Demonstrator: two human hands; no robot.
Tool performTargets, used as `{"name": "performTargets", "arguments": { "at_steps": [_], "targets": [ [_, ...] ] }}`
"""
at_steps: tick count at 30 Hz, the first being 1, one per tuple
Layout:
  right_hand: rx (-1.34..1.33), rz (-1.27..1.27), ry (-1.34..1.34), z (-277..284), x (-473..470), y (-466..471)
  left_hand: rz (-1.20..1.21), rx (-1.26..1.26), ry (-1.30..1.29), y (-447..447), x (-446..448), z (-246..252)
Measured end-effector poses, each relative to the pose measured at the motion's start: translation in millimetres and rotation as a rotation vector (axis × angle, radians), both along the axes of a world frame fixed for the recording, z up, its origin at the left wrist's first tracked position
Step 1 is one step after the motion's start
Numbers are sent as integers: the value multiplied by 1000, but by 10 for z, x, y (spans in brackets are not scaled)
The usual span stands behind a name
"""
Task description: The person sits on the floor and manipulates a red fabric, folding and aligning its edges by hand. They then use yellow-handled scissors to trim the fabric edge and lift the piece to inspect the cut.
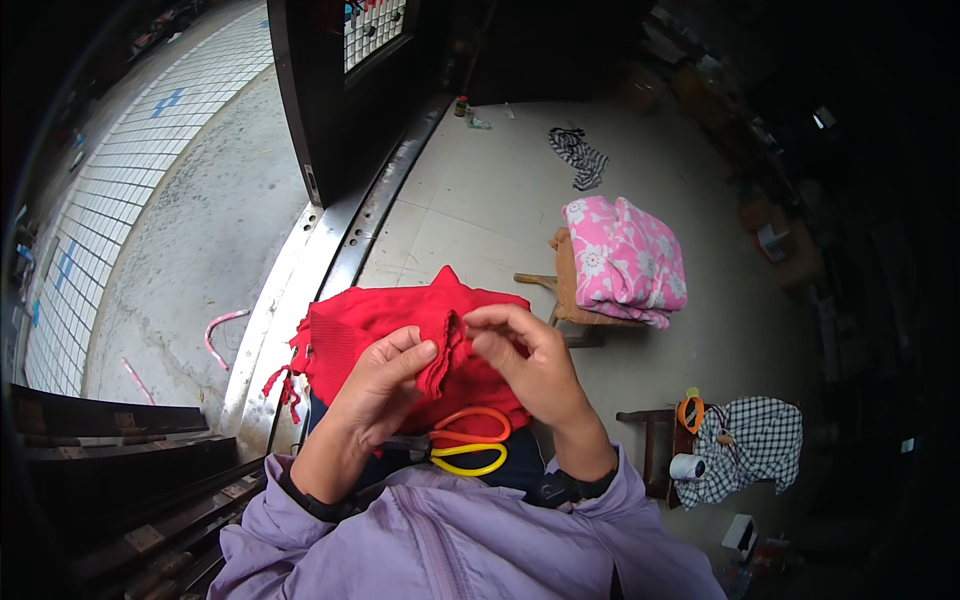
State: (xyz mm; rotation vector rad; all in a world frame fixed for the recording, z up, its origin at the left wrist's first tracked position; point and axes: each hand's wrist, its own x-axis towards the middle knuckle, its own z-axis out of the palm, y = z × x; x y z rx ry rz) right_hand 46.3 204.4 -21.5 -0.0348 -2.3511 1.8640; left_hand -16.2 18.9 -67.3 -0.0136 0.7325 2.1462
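A red knit garment with a ribbed band lies spread over my lap, its left edge frayed into loose strands. My left hand pinches a gathered edge of the red fabric between thumb and fingers. Just right of that edge is my right hand, thumb and fingers curled near each other at the fabric; whether it grips a thread or cloth is too blurred to tell. Scissors with orange and yellow handles rest on my lap below the garment, their blades partly hidden by my left wrist.
A folded pink floral blanket lies on a chair at right. Nearer stands a wooden stool with checkered cloth, a white thread spool and orange-handled scissors. Striped cloth lies on the floor. An open door stands at left.
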Motion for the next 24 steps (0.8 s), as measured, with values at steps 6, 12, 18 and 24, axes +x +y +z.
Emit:
{"name": "performTargets", "arguments": {
  "at_steps": [6, 12, 18, 24],
  "targets": [
    [315, 37, 159, -44, 88, -57, 18, 218, -69, -18, -14, -25],
    [241, -25, 135, -77, 115, -91, 40, 271, -95, -4, 13, -59],
    [288, -39, 114, -54, 131, -113, 29, 385, -93, -18, 13, -116],
    [266, 12, 101, -84, 150, -142, 45, 360, -58, -3, 8, -138]
  ]
}}
